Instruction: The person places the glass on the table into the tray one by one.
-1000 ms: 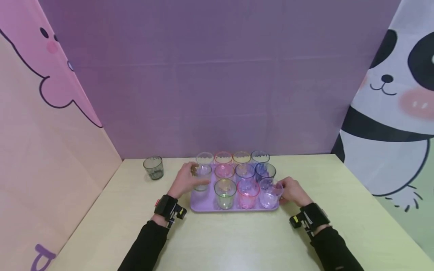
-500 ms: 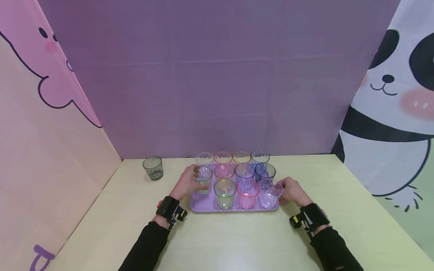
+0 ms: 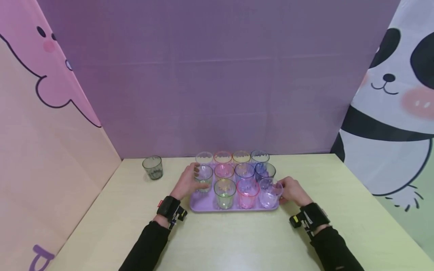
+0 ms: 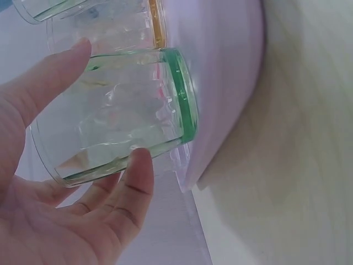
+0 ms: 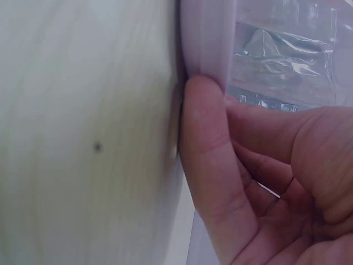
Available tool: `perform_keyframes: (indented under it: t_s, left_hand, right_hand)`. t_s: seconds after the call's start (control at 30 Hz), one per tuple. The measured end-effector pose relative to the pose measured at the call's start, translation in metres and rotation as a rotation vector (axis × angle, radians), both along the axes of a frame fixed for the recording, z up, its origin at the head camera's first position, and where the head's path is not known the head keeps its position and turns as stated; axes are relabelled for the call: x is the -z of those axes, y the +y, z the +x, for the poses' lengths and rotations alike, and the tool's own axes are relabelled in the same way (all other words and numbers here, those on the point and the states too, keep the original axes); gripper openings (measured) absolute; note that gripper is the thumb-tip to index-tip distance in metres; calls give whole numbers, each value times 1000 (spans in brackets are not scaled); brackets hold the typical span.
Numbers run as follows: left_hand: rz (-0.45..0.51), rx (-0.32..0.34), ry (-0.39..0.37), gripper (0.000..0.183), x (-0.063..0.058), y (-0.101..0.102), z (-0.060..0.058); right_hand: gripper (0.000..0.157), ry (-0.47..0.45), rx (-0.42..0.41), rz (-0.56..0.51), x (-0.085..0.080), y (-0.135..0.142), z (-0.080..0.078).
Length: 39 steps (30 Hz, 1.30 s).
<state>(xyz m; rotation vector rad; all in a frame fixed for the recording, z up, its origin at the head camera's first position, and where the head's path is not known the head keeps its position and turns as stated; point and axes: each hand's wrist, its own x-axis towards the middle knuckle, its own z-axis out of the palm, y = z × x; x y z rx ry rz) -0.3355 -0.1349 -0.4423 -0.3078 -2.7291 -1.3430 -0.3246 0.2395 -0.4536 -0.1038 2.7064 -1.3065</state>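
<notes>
A purple tray [image 3: 207, 205] carries several clear tumblers in rows, with tints of pink, yellow, blue and green. My left hand [image 3: 186, 182] holds a pale green tumbler [image 4: 127, 116] at the left end of the middle row, thumb on one side and fingers on the other. Its thick green base is close to the tray's surface; whether it touches I cannot tell. At the tray's right front corner, my right hand [image 3: 293, 191] pinches the tray rim [image 5: 207, 44] between thumb and forefinger, beside a clear lilac-looking tumbler [image 3: 270, 194].
A grey smoky tumbler [image 3: 153, 168] stands alone on the pale wooden table [image 3: 217, 241], left of the tray. Behind the table rises a purple backdrop [image 3: 220, 82], with printed cartoon panels at both sides. Front-row tumblers, one green [image 3: 225, 194] and one pink [image 3: 248, 194], stand close together.
My left hand and the pale green tumbler dipped slightly toward me, then shifted a little right and back. The right hand stays at the tray's corner.
</notes>
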Motion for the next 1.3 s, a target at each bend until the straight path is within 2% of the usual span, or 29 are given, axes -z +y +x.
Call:
perform_keyframes:
  t_s: [0.37, 0.83, 1.0, 1.17, 1.3]
  left_hand:
    - [-13, -30, 24, 99, -2, 3, 0]
    - [-15, -10, 35, 103, -4, 2, 0]
    - [4, -12, 29, 103, -10, -3, 3]
    - [12, 23, 48, 94, -19, -16, 5]
    - [-7, -8, 77, 86, -27, -28, 5]
  right_hand:
    - [7, -3, 2, 6, -2, 0, 1]
    - [8, 2, 11, 4, 0, 1, 1]
    - [5, -7, 11, -2, 0, 0, 0]
    - [5, 3, 12, 4, 1, 0, 1]
    - [4, 5, 14, 6, 1, -1, 1]
